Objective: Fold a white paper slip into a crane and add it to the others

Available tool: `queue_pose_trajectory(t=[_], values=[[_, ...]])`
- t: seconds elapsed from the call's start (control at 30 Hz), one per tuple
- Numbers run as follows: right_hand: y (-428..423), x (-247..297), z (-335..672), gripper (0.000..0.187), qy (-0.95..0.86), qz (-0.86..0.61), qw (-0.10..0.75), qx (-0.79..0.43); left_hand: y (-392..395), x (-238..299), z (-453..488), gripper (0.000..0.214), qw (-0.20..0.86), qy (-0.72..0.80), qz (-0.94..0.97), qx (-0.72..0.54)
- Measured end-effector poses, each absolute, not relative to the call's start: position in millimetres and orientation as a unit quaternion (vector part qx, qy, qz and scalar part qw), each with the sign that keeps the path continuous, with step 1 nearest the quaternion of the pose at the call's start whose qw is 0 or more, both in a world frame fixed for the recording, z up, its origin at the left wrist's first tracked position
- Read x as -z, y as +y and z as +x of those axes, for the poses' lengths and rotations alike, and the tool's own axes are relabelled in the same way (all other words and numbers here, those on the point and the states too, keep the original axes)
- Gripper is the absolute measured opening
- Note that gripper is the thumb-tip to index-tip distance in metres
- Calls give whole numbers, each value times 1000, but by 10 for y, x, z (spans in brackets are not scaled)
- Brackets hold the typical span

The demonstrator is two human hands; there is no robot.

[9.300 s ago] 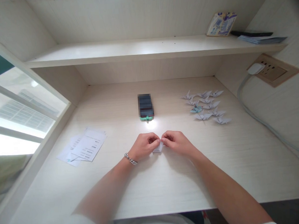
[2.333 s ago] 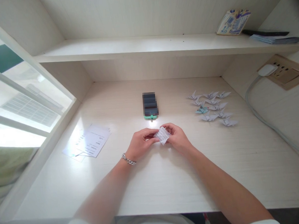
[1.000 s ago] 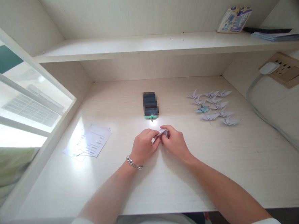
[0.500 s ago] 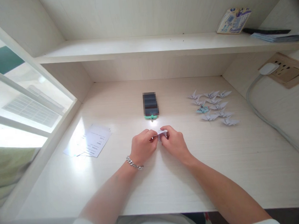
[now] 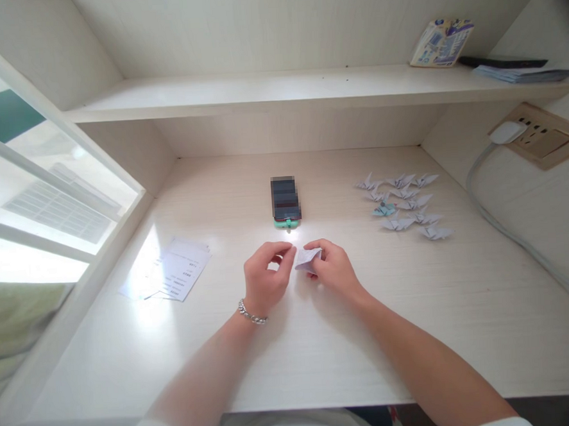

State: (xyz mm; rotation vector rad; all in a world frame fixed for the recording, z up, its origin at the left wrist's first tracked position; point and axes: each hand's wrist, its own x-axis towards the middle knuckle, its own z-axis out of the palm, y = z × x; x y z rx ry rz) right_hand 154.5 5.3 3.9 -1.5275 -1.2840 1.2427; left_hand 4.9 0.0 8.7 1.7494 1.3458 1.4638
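Note:
A small folded piece of white paper (image 5: 308, 258) is held above the desk by my right hand (image 5: 335, 268), whose thumb and fingers close on its right side. Its faces show creases, and the right edge is hidden by my fingers. Just left of the paper is my left hand (image 5: 267, 273), wearing a silver chain bracelet (image 5: 252, 313) at the wrist. Thumb and forefinger come together at the tips, with nothing visible between them and a narrow gap to the paper.
Several folded paper cranes (image 5: 397, 223) stand at the right, one of them a blue crane (image 5: 384, 209). A phone (image 5: 285, 200) lies beyond my hands. Printed paper sheets (image 5: 184, 270) lie at the left. A white cable (image 5: 500, 222) runs down the right wall from the socket (image 5: 542, 136).
My left hand has let go of the folded paper and drawn slightly left. The paper has turned in my right hand, showing a broader face.

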Motion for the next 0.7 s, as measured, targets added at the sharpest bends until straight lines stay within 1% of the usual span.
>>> queue_pose_trajectory(t=[0.1,0.17,0.27,0.4,0.57,0.7], values=[[95,-16,1535,26,-445,-552,426,-563,77,-49,15,21,392,515,578,-497],[110,-3,1527,29,-441,-528,438,-579,117,-18,5,26,483,492,562,-457],[113,2,1522,26,-465,-541,433,-550,131,1,19,30,549,460,555,-424],[86,-19,1548,22,-543,-577,416,-445,84,-37,58,34,544,469,561,-412],[48,-31,1591,23,-602,-625,357,-346,10,-68,88,42,498,496,612,-363],[55,-24,1583,15,-626,-629,341,-309,-1,-18,103,37,445,512,642,-357]])
